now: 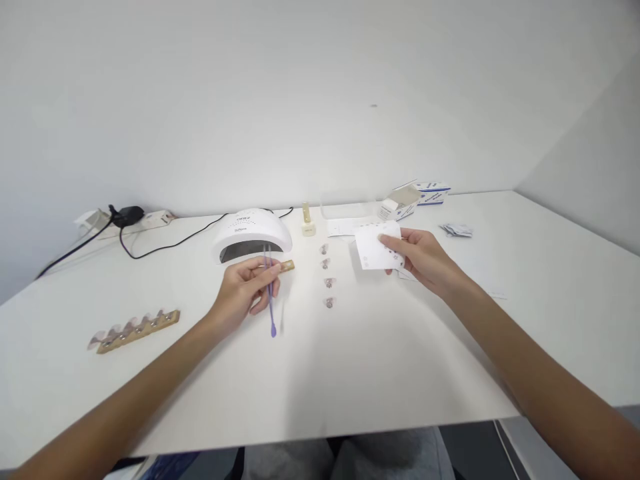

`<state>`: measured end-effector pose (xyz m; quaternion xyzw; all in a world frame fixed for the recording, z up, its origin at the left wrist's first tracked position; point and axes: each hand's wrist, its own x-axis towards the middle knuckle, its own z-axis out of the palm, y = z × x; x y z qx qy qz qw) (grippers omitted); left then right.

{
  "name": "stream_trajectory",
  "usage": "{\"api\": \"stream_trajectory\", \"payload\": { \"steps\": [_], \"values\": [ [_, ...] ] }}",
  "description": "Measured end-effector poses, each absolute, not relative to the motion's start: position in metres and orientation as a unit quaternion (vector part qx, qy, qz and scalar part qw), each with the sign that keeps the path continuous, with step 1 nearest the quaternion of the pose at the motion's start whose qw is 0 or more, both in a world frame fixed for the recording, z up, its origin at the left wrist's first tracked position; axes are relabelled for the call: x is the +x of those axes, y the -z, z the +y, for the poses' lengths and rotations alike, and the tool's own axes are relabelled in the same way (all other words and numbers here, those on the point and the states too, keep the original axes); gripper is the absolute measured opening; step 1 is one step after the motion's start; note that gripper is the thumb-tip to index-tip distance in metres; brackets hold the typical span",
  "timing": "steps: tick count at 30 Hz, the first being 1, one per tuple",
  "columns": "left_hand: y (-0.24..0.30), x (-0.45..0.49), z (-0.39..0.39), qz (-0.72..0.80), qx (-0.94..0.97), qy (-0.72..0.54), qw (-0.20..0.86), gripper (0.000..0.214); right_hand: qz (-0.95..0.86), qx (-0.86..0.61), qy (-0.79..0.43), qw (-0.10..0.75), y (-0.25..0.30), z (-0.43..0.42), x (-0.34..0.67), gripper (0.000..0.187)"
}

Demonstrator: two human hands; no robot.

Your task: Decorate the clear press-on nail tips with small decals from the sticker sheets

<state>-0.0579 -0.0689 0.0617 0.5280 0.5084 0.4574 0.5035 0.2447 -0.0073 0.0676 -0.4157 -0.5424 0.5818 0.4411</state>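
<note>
Mostly bare, a white table [350, 373] runs back to a plain white wall. One white nail lamp [253, 233] sits at the middle back, four small nail tips [329, 283] stand in a column to its right, two boxes [400, 203] lie behind, and one wooden strip [135, 330] lies far left. The left hand [245, 287], fingers curled, pinches a purple tool [271, 297] just before the lamp. The right hand [425, 257] grips a white sheet [375, 247] between thumb and fingers.

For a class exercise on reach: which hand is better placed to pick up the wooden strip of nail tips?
Probably left: the left hand is nearer the wooden strip, though it grips a purple tool; the right hand holds a white sheet farther away.
</note>
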Motion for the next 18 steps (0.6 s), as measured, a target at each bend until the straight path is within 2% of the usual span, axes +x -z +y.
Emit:
{"api": "stream_trajectory", "payload": {
  "steps": [6,11,18],
  "values": [
    [-0.051,-0.031,-0.069,0.485,0.526,-0.429,0.552,0.024,-0.548,-0.37,-0.617,0.428,-0.065,-0.01,0.24,0.021],
    [-0.036,-0.034,-0.073,0.472,0.487,-0.44,0.589,0.022,-0.525,-0.395,-0.646,0.389,-0.063,-0.01,0.237,0.03],
    [-0.039,-0.032,-0.093,0.469,0.547,-0.428,0.545,0.024,-0.503,-0.392,-0.676,0.369,-0.056,-0.04,0.211,0.017]
  ]
}}
